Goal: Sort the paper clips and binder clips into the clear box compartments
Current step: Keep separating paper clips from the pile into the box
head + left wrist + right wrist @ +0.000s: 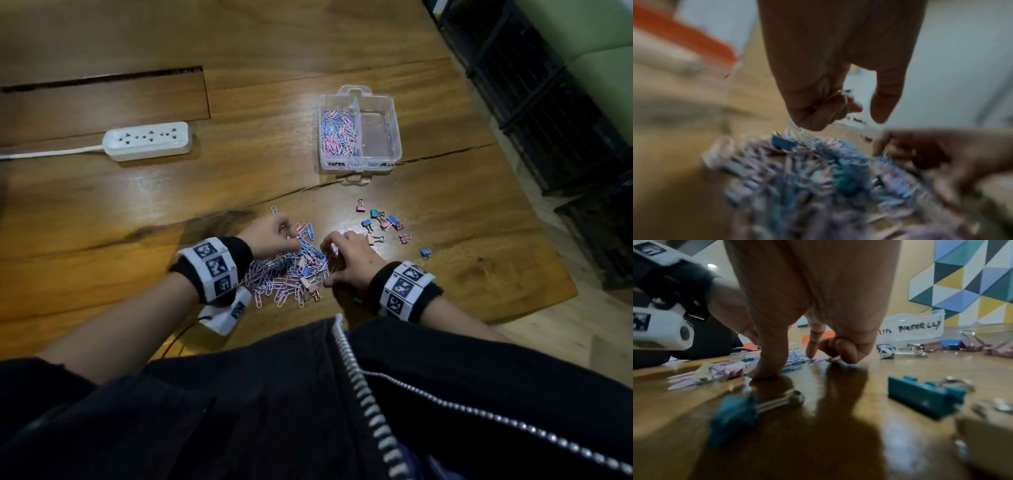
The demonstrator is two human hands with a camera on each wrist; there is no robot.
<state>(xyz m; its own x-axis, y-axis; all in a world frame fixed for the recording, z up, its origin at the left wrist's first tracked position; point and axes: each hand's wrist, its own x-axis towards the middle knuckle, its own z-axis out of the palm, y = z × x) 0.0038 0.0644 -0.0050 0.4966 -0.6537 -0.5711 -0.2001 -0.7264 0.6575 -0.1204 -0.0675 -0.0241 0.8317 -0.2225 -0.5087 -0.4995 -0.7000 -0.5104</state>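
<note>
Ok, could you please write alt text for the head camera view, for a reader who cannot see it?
Both hands, left hand and right hand, pick through a mixed pile of pink and blue paper clips on a wooden table. Beyond lies a clear box, left compartment holding paper clips, right compartment looking empty; loose binder clips nearby, power strip left.

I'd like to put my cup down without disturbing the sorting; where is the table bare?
Bare wood lies between the power strip and the clear box, and left of the left hand. It is crowded at the paper clip pile and the binder clips beyond the right hand.
</note>
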